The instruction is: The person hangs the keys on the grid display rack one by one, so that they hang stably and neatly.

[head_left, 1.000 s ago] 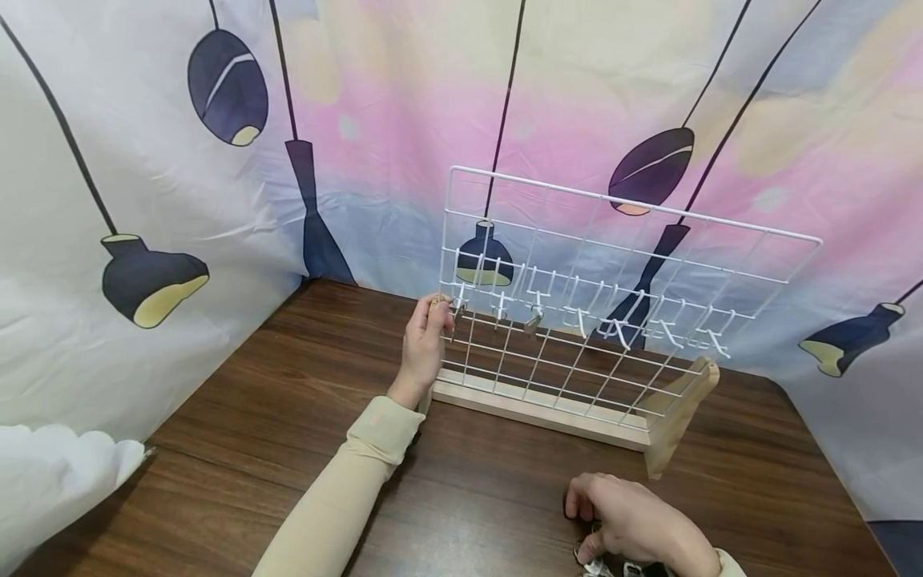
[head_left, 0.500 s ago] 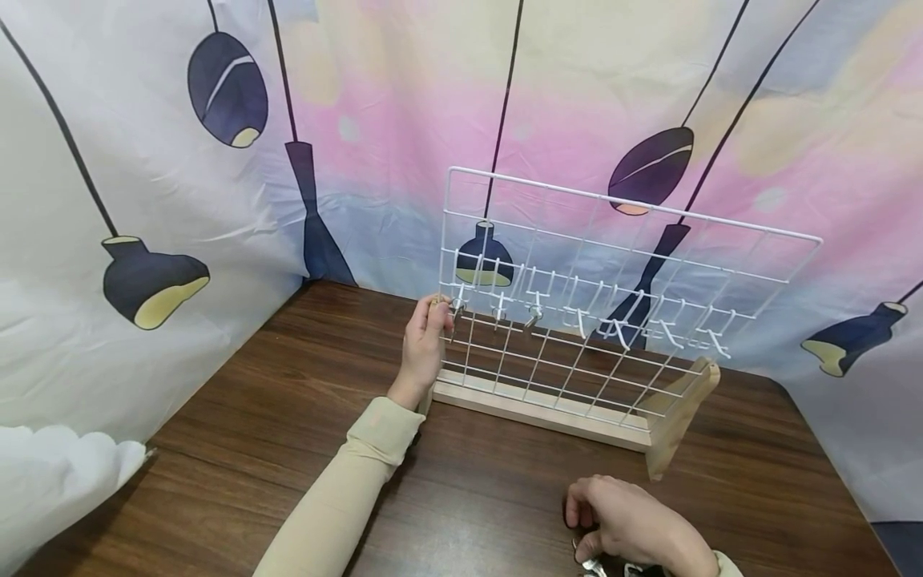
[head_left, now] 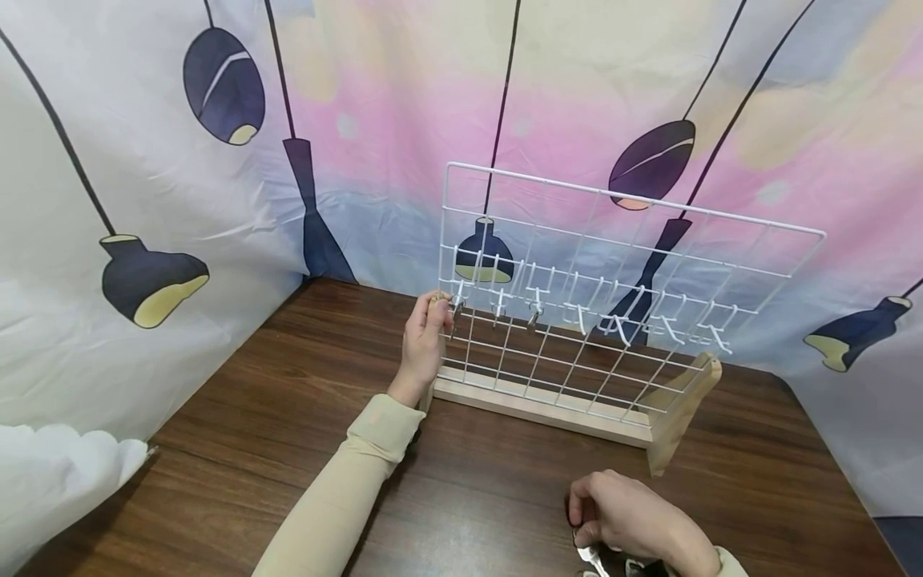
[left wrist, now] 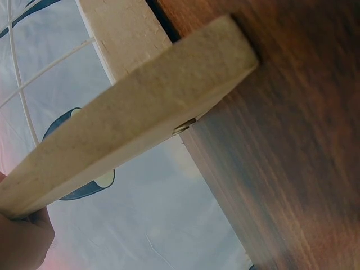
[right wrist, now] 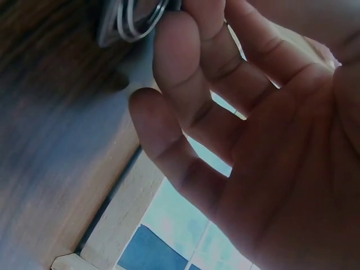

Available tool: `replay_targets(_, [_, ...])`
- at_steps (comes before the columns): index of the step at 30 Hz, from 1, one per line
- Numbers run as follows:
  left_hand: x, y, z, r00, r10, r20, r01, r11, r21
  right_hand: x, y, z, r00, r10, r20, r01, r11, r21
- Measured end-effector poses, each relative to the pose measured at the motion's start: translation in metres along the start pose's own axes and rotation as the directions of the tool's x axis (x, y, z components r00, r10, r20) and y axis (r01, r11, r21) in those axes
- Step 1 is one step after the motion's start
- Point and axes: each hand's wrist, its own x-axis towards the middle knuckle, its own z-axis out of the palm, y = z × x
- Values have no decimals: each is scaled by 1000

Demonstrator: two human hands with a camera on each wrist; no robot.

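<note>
A white wire grid rack point(head_left: 634, 196) stands on the table in a wooden base point(head_left: 541, 407). My left hand point(head_left: 421, 344) grips the top of the rack's left wooden side support point(left wrist: 129, 109). Small metal pieces, seemingly keys point(head_left: 534, 314), hang from the leftmost white hooks; their details are too small to tell. At the lower right, my right hand point(head_left: 634, 513) pinches a silver key point(head_left: 590, 554) between thumb and curled fingers, low over the table. In the right wrist view a metal ring point(right wrist: 132, 22) shows beside the fingertips. The pinch itself is partly hidden.
Several white hooks point(head_left: 620, 327) run across the rack and jut forward. Its right wooden support point(head_left: 681, 421) stands beyond my right hand. Dark and silver items point(head_left: 638, 567) lie under that hand, cut off by the frame. A printed cloth point(head_left: 389, 120) hangs behind the brown table point(head_left: 288, 385).
The silver key below my right thumb has come further into view, and that hand has risen very slightly. My left hand keeps its grip on the side support.
</note>
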Motion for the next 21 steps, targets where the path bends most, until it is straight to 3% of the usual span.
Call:
replay_targets(11, [0, 0, 0, 1000, 9, 5, -9, 1000, -10, -1, 0, 0, 999, 16, 29, -16, 1000, 19])
replay_targets(21, [0, 0, 0, 1000, 14, 10, -14, 1000, -7, -2, 0, 0, 1000, -14, 2, 14, 1000, -2])
